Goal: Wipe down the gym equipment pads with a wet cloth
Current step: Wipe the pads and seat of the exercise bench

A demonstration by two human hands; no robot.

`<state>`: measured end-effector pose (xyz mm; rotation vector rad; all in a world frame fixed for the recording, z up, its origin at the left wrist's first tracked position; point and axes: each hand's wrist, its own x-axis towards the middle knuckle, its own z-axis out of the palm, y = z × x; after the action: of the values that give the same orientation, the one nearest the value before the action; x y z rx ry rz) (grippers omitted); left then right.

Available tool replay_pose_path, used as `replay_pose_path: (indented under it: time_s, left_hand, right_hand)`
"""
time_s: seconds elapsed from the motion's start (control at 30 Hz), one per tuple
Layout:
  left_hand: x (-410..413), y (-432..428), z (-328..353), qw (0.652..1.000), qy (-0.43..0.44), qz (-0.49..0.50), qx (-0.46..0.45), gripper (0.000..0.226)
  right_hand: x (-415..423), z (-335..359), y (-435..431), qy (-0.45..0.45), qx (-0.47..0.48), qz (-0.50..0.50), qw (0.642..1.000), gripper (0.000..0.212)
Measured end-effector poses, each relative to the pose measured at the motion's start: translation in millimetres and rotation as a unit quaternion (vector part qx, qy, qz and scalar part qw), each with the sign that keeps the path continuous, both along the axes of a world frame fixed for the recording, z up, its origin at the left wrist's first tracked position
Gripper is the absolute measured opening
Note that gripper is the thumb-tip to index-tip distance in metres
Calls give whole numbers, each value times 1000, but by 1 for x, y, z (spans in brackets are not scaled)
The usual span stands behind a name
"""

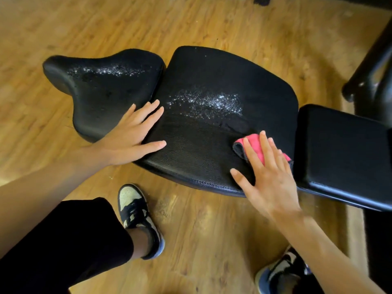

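Pink cloth [257,145] (grey-edged), black pads [212,77]

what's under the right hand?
A pink cloth lies under the right hand, pressed on the middle pad. The hand covers most of the cloth; the pad beneath cannot be seen.

warm bright light, white glare on the middle pad [224,79], wide-angle bending at edges (corners soft)

Right hand [269,177] presses pink cloth [256,145] flat on wet black pad [212,128].
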<state>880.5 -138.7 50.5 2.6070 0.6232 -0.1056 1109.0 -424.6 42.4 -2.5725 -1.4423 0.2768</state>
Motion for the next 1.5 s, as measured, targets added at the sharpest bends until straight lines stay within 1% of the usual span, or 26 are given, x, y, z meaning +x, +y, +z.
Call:
replay_pose_path:
  time_s: [0.07,0.17,0.23,0.33,0.4,0.47,0.53,0.6,0.67,0.7,0.77,0.9,1.0,1.13,1.23,1.33,1.4,1.5]
  left_hand:
    - [-2,2,-5,999,-7,-16,39,94]
    - [-2,7,-8,995,-13,-29,99,95]
    - [1,7,-10,993,-12,-33,113,96]
    - [4,8,-10,994,-10,-34,105,92]
    - [2,14,-7,993,-7,-45,107,85]
    - [0,22,-2,990,-13,-61,130,76]
    - [-2,32,2,990,-15,-47,134,70]
    - [-5,45,3,991,-10,-6,133,70]
    - [-12,57,3,991,8,36,129,76]
    - [-14,60,3,991,17,44,129,79]
    - [-15,55,2,990,14,26,140,81]
    - [1,30,10,989,-23,-40,143,79]
    - [15,11,17,988,-49,-78,125,80]
    - [31,-11,16,971,-46,-200,119,78]
    - [38,-19,10,966,-37,-229,115,74]
    - [38,-21,6,968,-49,-214,121,73]
    - [38,-22,6,971,-57,-198,122,73]
    - [40,-22,6,969,-51,-201,135,74]
  right_hand:
    - [3,0,-7,1,-5,-12,1000,88]
    - [-11,2,5,5,-11,-53,998,98]
    - [-29,7,23,14,-11,-54,998,101]
    - [-57,13,58,23,-4,5,1000,99]
    - [-72,16,88,27,-8,46,999,97]
    - [-83,18,120,29,-11,82,996,97]
    - [-92,17,154,17,-20,118,993,97]
    - [-99,16,182,2,-40,151,988,95]
    - [-99,16,194,-4,-34,173,984,90]
    - [-95,16,192,-2,-25,182,983,88]
    - [-83,15,176,9,-5,190,982,83]
    - [-53,11,114,25,16,128,991,81]
    - [-37,8,55,31,7,63,998,80]
    - [-33,4,-5,22,5,13,1000,79]
    - [-21,1,1,32,6,-15,999,83]
    - [6,-2,33,10,12,-46,999,87]
    - [30,-7,57,-5,11,-54,998,90]
    - [73,-12,100,-11,3,-62,998,97]
